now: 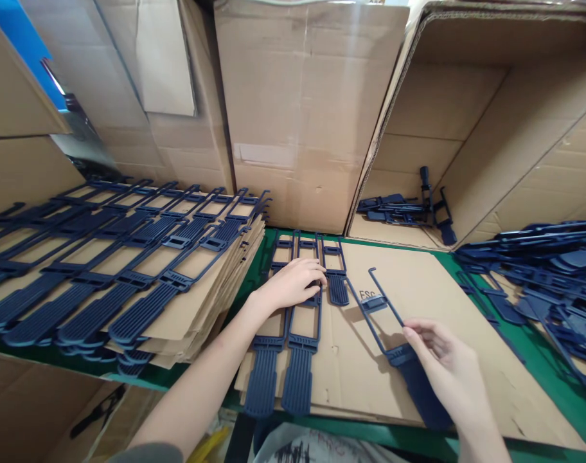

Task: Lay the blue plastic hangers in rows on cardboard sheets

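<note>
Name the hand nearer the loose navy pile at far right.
Right: the right hand, holding a part, is left of the pile; the left hand is farther left, at the laid-out parts.

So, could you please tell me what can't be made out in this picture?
- Head view: the upper end of the lower dark-blue frame, covered by the left hand.
- Head view: part of the held frame's side, behind the right hand.
- Head view: the printed letters, partly hidden by the held frame.
- Head view: the right-side pile, cut off by the picture's edge.
</note>
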Available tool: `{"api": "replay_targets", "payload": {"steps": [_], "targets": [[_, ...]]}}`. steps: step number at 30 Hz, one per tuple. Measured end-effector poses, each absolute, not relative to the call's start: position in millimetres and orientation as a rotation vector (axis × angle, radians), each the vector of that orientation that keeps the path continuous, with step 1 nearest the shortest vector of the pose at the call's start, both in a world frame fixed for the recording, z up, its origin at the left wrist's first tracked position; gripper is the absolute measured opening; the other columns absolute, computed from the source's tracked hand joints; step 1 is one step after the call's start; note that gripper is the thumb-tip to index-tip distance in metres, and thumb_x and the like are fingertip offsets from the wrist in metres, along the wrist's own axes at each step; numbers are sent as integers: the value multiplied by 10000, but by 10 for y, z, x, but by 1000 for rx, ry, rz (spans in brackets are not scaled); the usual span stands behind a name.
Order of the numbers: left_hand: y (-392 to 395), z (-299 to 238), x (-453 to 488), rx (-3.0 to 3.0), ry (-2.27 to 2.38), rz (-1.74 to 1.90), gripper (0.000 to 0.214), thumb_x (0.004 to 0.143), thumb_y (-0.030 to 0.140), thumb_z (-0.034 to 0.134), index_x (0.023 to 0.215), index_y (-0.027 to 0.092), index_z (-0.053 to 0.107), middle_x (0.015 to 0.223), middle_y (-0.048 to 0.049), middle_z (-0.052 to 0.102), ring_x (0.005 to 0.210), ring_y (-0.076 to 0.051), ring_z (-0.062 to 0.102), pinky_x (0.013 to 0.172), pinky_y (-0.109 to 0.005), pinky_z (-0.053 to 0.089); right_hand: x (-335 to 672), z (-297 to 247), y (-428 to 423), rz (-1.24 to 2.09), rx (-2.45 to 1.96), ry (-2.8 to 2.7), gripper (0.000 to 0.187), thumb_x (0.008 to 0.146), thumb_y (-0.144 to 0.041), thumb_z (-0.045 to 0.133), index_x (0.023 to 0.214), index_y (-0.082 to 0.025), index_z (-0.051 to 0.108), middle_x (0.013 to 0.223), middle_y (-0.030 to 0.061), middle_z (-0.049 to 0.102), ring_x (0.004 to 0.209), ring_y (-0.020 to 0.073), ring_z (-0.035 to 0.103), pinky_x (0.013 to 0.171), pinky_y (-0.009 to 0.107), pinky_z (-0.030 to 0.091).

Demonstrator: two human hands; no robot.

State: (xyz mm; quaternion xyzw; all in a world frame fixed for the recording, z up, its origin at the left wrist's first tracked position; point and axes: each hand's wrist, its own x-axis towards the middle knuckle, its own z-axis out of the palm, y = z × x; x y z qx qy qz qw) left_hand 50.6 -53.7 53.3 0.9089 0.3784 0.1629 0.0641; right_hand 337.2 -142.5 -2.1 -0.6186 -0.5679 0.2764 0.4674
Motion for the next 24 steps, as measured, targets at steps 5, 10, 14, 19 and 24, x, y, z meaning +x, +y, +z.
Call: {"api": "replay_targets", "payload": {"steps": [5,10,14,19,24], "targets": [[-526,531,499,2733,1168,490,144,861,178,593,979,201,672,1208,-50,633,1201,-226,521,1066,-375,347,3212,83,-1481,816,-1422,-1391,339,742,-501,646,875,-189,642,855,73,670,773,210,639,665,282,521],[-522,518,490,2724,1171,472,151,861,163,594,985,205,669,1193,-36,643,1214,-228,515,1072,-372,348,3078,83,-1466,863,-1357,-1440,317,763,-499,626,834,-191,638,843,73,654,777,209,632,634,265,515],[-525,516,485,2729,1160,481,138,877,166,575,973,198,668,1173,-37,652,1212,-226,516,1069,-368,349,3066,42,-1461,918,-1368,-1424,320,773,-499,626,853,-189,629,807,57,642,727,187,617,616,251,503],[-520,516,488,2724,1159,480,130,877,167,584,978,198,660,1136,-24,669,1201,-226,525,1055,-372,358,3085,14,-1447,962,-1367,-1356,318,774,-486,645,879,-186,624,795,48,641,724,174,609,613,233,500],[-520,513,488,2724,1172,488,132,861,169,610,984,189,653,1146,-33,666,1195,-231,532,1051,-372,364,3051,7,-1458,993,-1331,-1339,308,755,-456,683,878,-180,626,846,61,641,780,183,616,659,242,515]]}}
